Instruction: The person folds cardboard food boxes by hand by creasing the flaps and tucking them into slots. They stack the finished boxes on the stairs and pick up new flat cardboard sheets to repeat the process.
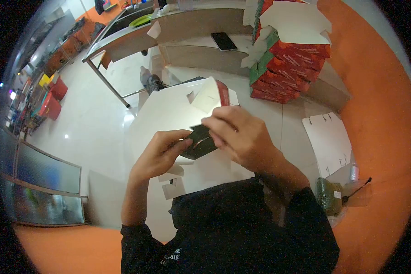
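Note:
Over my lap I hold a partly folded cardboard box [200,145] with a dark green panel facing me, a white inside and a red flap at its far end. My left hand [157,153] pinches the left edge of the green panel between thumb and fingers. On the other side, my right hand [242,134] grips the box's upper right edge, its fingers curled and partly hiding the box. White flat cardboard [157,112] lies beneath and beyond both hands.
Red and green boxes [290,68] are stacked at the upper right, with a white sheet [297,23] on top. A black phone [223,41] rests on a ledge. White cardboard [329,144] and a green bag [329,196] lie at right. A metal-legged table [107,82] stands ahead.

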{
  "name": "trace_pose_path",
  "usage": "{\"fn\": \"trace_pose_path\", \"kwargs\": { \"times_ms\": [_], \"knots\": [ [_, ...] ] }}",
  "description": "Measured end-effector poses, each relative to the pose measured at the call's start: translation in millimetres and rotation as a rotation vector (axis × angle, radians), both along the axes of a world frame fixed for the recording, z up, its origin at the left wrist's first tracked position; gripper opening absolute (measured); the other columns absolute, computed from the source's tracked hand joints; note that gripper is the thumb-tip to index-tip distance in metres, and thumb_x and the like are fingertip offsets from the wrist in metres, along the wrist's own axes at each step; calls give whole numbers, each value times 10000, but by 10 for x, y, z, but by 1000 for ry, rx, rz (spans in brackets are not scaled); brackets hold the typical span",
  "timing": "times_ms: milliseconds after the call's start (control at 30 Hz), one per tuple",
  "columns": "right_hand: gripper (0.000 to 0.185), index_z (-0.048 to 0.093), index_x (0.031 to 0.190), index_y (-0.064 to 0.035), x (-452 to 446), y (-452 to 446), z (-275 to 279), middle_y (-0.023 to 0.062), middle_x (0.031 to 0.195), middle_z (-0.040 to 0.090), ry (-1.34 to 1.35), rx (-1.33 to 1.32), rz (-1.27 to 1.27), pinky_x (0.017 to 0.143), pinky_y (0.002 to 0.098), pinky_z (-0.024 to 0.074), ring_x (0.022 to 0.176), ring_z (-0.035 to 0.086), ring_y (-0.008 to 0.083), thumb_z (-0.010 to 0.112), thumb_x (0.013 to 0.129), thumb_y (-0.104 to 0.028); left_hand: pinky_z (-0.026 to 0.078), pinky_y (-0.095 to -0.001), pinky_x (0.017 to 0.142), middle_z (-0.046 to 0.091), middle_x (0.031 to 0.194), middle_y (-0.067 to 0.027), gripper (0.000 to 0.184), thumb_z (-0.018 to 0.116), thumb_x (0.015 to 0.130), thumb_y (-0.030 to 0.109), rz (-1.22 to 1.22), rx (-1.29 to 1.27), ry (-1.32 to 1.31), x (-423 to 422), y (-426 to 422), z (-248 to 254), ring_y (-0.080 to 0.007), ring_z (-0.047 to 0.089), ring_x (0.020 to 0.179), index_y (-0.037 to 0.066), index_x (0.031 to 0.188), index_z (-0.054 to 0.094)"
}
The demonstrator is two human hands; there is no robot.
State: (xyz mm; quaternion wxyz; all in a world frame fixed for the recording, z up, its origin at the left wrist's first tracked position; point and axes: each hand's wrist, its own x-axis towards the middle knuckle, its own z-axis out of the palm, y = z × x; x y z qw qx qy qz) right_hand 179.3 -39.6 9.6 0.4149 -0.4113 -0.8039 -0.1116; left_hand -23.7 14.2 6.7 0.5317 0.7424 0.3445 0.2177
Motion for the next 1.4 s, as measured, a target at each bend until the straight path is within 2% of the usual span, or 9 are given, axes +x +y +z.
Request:
{"fn": "trace_pose_path", "kwargs": {
  "times_ms": [267,367,467,533,633,833,1133,1233,1400],
  "knots": [
    [274,595,962,-52,57,-21,126,130,1075,518,-198,-77,53,711,371,475,872,552,257,600,690,-80,483,-291,670,636,834,-122,179,546,851,23,-114,173,10,-37,59,-93,-121,580,727,-56,1008,580],
    [280,589,971,-56,24,-33,111,139,1100,513,-95,127,-41,748,388,450,896,534,265,595,696,-105,486,-283,667,635,883,-92,173,551,851,26,-5,42,-209,6,4,102,-118,584,735,-63,997,575],
    [315,601,1012,-89,-182,-67,-117,115,1027,550,145,295,32,761,382,429,916,524,246,668,705,-108,465,-266,752,607,936,-75,153,530,872,50,448,-1,-659,145,111,65,-111,573,821,-47,988,554],
    [282,614,989,-104,-337,-110,-160,117,1049,556,152,265,126,820,412,426,941,523,257,679,715,-122,446,-293,852,571,1021,-84,212,475,884,41,381,-127,-1031,224,103,122,-147,559,944,-4,1091,459],
    [289,627,961,-103,-287,112,-234,114,1093,556,72,340,63,859,434,419,988,512,260,697,688,-170,456,-324,856,576,1033,-88,223,483,879,46,307,-286,-1164,385,-120,202,-171,563,971,14,1098,461],
    [330,629,974,-61,-2,278,-174,101,1156,549,-46,415,-22,844,421,423,1009,506,266,686,661,-147,470,-352,844,588,1012,-81,228,501,886,60,340,-204,-1134,325,-41,104,-193,589,940,12,1108,488],
    [371,642,950,-37,76,187,49,128,1157,543,-43,77,169,839,414,449,1090,494,338,747,600,-99,522,-326,776,579,1034,-81,244,500,904,73,428,121,-858,341,-10,54,-171,583,932,-7,1133,488],
    [356,641,952,-34,50,158,62,143,1167,525,18,73,103,857,419,449,1088,498,346,741,615,-88,474,-337,864,518,1180,-131,403,499,897,87,395,118,-828,397,-84,17,-221,554,1023,-1,1275,387],
    [329,605,972,-31,25,155,-133,165,1181,492,131,77,79,909,433,418,1114,474,363,712,671,-110,496,-343,836,516,1173,-136,384,507,898,95,370,-25,-824,447,-215,-132,-222,541,1046,-13,1250,399]
  ]
}}
